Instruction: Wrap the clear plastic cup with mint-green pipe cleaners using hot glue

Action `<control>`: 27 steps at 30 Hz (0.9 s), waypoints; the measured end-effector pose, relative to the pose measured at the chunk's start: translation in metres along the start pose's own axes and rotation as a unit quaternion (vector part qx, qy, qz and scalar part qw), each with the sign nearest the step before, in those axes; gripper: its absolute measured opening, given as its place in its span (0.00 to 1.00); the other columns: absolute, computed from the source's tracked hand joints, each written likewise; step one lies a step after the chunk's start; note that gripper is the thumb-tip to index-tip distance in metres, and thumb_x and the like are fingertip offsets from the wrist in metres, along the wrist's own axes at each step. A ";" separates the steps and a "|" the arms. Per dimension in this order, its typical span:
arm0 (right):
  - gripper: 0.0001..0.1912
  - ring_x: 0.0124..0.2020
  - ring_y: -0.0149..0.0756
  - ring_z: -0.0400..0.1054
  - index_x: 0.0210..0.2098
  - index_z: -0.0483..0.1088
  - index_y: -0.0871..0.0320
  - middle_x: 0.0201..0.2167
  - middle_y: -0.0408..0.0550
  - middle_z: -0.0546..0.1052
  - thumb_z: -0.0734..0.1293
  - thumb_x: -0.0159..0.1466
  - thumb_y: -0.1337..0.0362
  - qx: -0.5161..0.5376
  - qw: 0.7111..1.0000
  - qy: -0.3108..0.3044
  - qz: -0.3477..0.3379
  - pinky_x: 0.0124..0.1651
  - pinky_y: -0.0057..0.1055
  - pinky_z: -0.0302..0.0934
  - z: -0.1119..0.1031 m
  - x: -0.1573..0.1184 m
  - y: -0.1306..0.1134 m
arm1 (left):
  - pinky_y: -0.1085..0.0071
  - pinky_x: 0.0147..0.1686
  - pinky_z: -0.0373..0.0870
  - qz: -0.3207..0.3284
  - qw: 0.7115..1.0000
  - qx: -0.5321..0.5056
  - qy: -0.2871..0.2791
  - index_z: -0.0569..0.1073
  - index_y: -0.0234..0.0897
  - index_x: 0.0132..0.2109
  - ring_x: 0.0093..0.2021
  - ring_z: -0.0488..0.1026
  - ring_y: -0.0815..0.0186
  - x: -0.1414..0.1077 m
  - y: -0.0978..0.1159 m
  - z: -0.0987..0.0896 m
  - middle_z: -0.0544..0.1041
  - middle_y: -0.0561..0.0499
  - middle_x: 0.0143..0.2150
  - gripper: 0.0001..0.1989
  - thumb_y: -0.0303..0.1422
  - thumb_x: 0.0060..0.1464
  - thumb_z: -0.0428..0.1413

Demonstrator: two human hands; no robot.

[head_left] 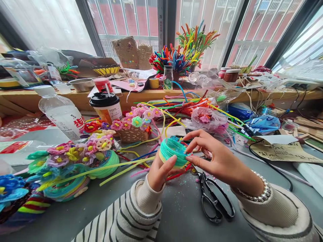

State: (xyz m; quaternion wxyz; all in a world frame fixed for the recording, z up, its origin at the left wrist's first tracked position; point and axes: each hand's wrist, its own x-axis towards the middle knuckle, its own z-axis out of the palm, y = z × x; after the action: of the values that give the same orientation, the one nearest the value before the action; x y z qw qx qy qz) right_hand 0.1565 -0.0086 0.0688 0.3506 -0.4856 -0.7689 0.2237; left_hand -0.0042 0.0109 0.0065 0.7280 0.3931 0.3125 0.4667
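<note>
A small round pot wound with turquoise and yellow pipe cleaner (173, 153) is held above the middle of the grey table. My left hand (163, 169) wraps round its left side and underside, thumb on the front wall. On the right side, my right hand (209, 151) has its thumb and fingertips at the rim, closed on the pot's edge. Blue material shows inside the opening. Black-handled scissors (214, 198) lie on the table below my right hand. Left of the pot, pipe-cleaner flowers (97, 146) top other wound pots.
A flower basket (133, 132), a coffee cup (107, 107) and a water bottle (62, 114) stand at the left. Loose pipe cleaners (176, 104) lie behind the hands. Brown paper (285, 149) and a black cable are at the right. A cluttered ledge runs below the windows.
</note>
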 end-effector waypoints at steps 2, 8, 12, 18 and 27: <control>0.01 0.42 0.35 0.64 0.29 0.68 0.57 0.44 0.50 0.67 0.65 0.55 0.68 -0.003 1.000 -0.001 0.000 0.45 0.34 0.59 0.000 0.000 0.000 | 0.65 0.31 0.75 -0.001 1.000 0.006 0.000 0.61 0.36 0.50 0.39 0.74 0.56 0.000 -0.001 -0.001 0.74 0.44 0.44 0.30 0.40 0.40 0.61; 0.02 0.44 0.36 0.64 0.29 0.70 0.57 0.45 0.49 0.67 0.65 0.55 0.67 -0.004 1.000 -0.008 0.003 0.46 0.35 0.59 -0.002 -0.001 -0.001 | 0.66 0.31 0.75 -0.002 1.000 0.012 -0.001 0.62 0.35 0.50 0.38 0.75 0.57 0.000 0.000 -0.001 0.74 0.45 0.42 0.30 0.40 0.41 0.60; 0.04 0.48 0.37 0.62 0.30 0.72 0.56 0.44 0.49 0.67 0.66 0.56 0.63 0.011 1.000 -0.014 0.015 0.49 0.35 0.57 -0.005 -0.001 0.000 | 0.67 0.30 0.74 -0.010 1.000 0.009 -0.006 0.62 0.36 0.51 0.37 0.75 0.59 -0.001 0.001 -0.001 0.75 0.45 0.43 0.30 0.40 0.41 0.60; 0.07 0.47 0.38 0.64 0.29 0.72 0.56 0.45 0.50 0.68 0.65 0.56 0.59 0.022 0.999 -0.008 0.026 0.50 0.37 0.58 -0.003 0.000 0.002 | 0.67 0.30 0.74 -0.033 0.999 -0.007 -0.005 0.62 0.36 0.52 0.36 0.74 0.60 0.000 0.001 -0.002 0.75 0.47 0.41 0.30 0.40 0.41 0.60; 0.05 0.47 0.38 0.64 0.28 0.72 0.55 0.44 0.50 0.68 0.65 0.56 0.62 -0.007 1.000 -0.003 -0.008 0.49 0.37 0.59 -0.005 0.000 0.001 | 0.68 0.32 0.73 0.028 1.000 -0.010 -0.010 0.61 0.38 0.51 0.38 0.74 0.60 -0.001 0.000 0.000 0.74 0.46 0.43 0.30 0.39 0.40 0.61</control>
State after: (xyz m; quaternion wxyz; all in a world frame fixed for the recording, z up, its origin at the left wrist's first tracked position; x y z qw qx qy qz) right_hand 0.1607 -0.0084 0.0716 0.3463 -0.4813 -0.7755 0.2169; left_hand -0.0043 0.0100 0.0064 0.7216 0.3990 0.2893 0.4861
